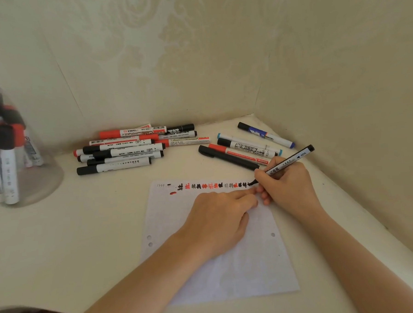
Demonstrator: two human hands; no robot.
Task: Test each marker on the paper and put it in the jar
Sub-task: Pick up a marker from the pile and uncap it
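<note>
Your right hand [288,185] grips black marker [287,164], tip on paper [221,270]; your left hand [219,224] presses paper, fingers loosely curled.

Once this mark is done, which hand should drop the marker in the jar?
Probably the right hand: it already grips the marker, tip at the row of marks. The left hand rests on the paper, though it is nearer the jar at far left.

Cream surface [109,233] fits into a corner, apex around 1 o'clock. Two walls [171,50] with pale embossed floral wallpaper meet there. Soft, even light, faint shadows.
</note>
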